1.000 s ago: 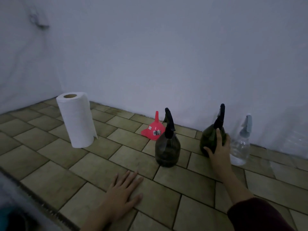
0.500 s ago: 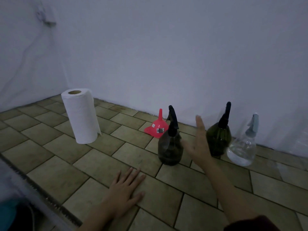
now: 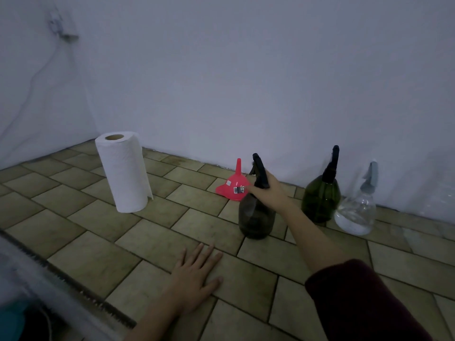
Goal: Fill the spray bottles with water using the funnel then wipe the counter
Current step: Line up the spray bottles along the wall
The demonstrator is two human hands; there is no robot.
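Three spray bottles stand along the wall on the tiled counter (image 3: 152,232): a dark smoky one (image 3: 256,217) nearest me, a green one (image 3: 321,198) and a clear one (image 3: 357,212) with a grey-blue nozzle. My right hand (image 3: 269,190) wraps round the neck of the dark bottle just under its black spray head. A pink funnel (image 3: 234,188) sits upside down behind that bottle, spout up. My left hand (image 3: 194,274) rests flat on the tiles with fingers spread.
A white paper towel roll (image 3: 124,171) stands upright at the left. The white wall runs close behind the bottles. The counter's front edge (image 3: 69,286) crosses the lower left. A clear plastic shape shows faintly at the far right.
My right hand left the green bottle, swung left through the air and now grips the neck of the dark bottle. The left hand stayed flat on the tiles.
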